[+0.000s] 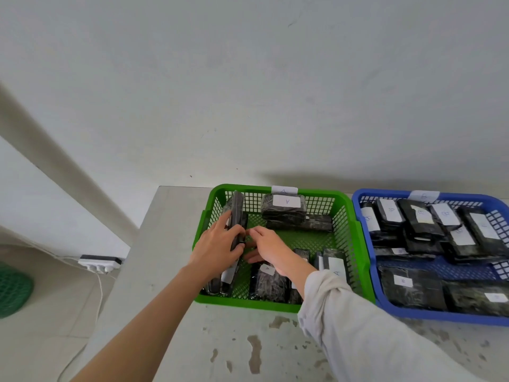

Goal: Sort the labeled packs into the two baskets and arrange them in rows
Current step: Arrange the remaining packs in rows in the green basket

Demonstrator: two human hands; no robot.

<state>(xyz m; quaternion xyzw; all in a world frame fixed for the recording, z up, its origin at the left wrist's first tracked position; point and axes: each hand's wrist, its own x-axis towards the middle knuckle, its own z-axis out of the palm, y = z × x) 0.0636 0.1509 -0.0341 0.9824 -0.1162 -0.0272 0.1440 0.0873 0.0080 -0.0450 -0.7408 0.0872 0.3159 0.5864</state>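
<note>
Pack (237,206) upright in green basket (248,303), gripped by left hand (217,245); right hand (271,245) loose-fingered

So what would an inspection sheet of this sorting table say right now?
Surface: pale table, stained near the front edge.
Job's things: green basket tagged A, partly filled with dark packs; blue basket fuller, its packs unevenly laid.
Clutter: nothing seen.
Hands: left hand grips an upright pack in the green basket; right hand open beside it, contact unclear.
Cables: power strip and white cord on the floor.
Surroundings: white wall, green mesh object at left.
</note>
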